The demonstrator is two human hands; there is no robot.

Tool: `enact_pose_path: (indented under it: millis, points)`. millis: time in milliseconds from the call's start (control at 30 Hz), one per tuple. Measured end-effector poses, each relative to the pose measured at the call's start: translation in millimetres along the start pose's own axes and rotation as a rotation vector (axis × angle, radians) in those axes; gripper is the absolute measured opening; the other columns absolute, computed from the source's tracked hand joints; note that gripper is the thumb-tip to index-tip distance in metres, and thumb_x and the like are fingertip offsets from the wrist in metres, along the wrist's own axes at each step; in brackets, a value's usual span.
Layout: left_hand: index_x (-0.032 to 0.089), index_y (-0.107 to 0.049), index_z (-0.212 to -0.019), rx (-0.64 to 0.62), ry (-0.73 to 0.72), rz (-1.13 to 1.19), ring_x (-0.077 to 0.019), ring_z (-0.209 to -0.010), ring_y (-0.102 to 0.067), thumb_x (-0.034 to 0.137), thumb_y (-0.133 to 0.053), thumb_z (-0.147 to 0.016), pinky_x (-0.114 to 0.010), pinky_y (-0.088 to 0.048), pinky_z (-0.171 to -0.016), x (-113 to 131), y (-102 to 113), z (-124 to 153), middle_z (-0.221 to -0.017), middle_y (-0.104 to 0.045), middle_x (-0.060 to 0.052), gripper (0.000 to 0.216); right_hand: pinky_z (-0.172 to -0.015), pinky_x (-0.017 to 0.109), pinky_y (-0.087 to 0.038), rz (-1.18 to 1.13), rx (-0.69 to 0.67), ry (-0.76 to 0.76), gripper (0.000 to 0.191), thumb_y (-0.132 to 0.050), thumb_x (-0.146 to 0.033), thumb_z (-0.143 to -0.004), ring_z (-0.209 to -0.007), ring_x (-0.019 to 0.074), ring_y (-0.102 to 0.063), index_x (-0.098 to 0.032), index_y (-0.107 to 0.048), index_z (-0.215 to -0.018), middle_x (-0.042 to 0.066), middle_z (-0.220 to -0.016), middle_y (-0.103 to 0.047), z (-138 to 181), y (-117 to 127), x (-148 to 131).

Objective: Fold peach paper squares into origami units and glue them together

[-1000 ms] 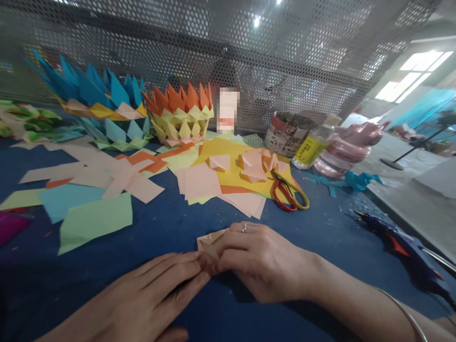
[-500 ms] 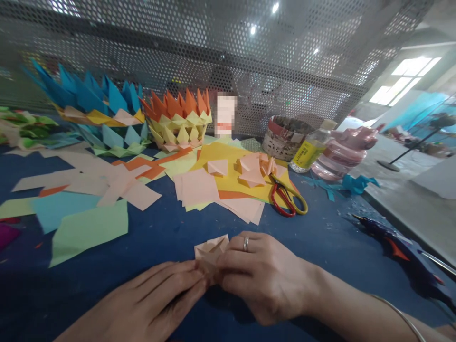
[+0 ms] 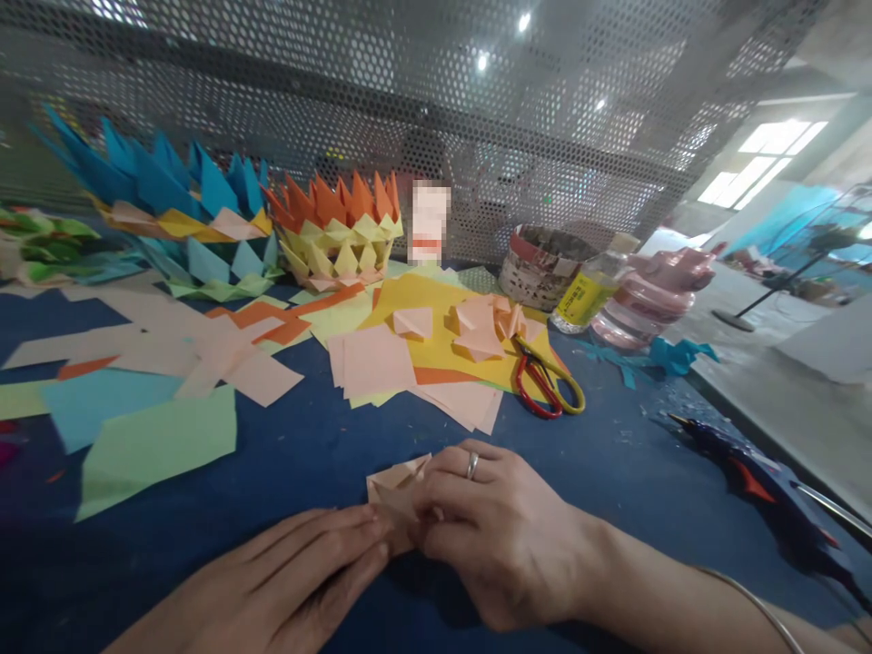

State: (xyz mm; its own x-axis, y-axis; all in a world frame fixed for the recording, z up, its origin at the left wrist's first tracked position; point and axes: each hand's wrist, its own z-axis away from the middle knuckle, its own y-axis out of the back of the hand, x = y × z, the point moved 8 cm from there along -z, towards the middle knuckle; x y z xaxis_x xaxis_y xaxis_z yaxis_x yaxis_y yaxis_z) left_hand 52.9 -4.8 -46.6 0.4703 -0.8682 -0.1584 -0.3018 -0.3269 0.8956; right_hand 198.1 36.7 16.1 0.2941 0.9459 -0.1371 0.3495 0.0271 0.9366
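Observation:
A small folded peach paper piece (image 3: 393, 489) lies on the blue table (image 3: 327, 454) near the front edge. My right hand (image 3: 504, 536), with a ring on one finger, covers the piece's right side and pinches it. My left hand (image 3: 300, 581) lies flat with its fingertips pressed on the piece's lower left edge. Most of the fold is hidden under my fingers.
Peach squares (image 3: 374, 359) and folded peach units (image 3: 480, 327) lie on yellow paper, with red-and-yellow scissors (image 3: 545, 381) beside them. Blue (image 3: 170, 200) and orange (image 3: 337, 227) paper baskets stand at the back by a mesh wall. A glue bottle (image 3: 586, 291), pink container (image 3: 647, 291), glue gun (image 3: 756, 472) and loose coloured sheets (image 3: 156, 445) lie around.
Both hands have stayed on the peach piece, shifting slightly as they press it. More of the piece's upper left corner shows now. The view has tilted a little.

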Motion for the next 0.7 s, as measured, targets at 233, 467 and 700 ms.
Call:
enact_pose_path:
  millis: [233, 467, 700]
  points:
    - [0.019, -0.051, -0.153, -0.038, -0.013, -0.038, -0.0217, -0.116, -0.072, 0.024, -0.056, -0.089, -0.029, -0.060, -0.099, 2.1, 1.5, -1.7, -0.137, -0.072, -0.001, 0.063, -0.088, 0.035, -0.057, -0.058, 0.093, 0.019, 0.026, -0.051, -0.005, -0.085, -0.102, 0.0209, -0.065, -0.016, -0.069, -0.101, 0.009, -0.111, -0.073, 0.0, 13.8, 6.7]
    - [0.027, -0.055, -0.149, 0.043, 0.107, 0.068, -0.0200, -0.119, -0.071, 0.024, -0.048, -0.098, -0.029, -0.056, -0.106, -2.9, 8.0, -7.3, -0.132, -0.074, 0.000, 0.051, -0.088, 0.036, -0.056, -0.168, 0.045, -0.096, 0.032, -0.049, -0.002, -0.083, -0.099, 0.0221, -0.064, -0.015, -0.070, -0.104, 0.012, -0.114, -0.070, -3.5, 18.5, 25.2]
    - [0.030, -0.049, -0.154, 0.057, 0.168, 0.106, -0.0175, -0.121, -0.069, 0.029, -0.040, -0.108, -0.026, -0.053, -0.109, -2.7, 11.1, -7.7, -0.134, -0.073, 0.000, 0.048, -0.097, 0.038, -0.055, -0.200, -0.032, -0.121, 0.045, -0.050, 0.000, -0.089, -0.107, 0.0217, -0.065, -0.016, -0.067, -0.128, 0.012, -0.117, -0.069, -4.6, 11.4, 29.7]
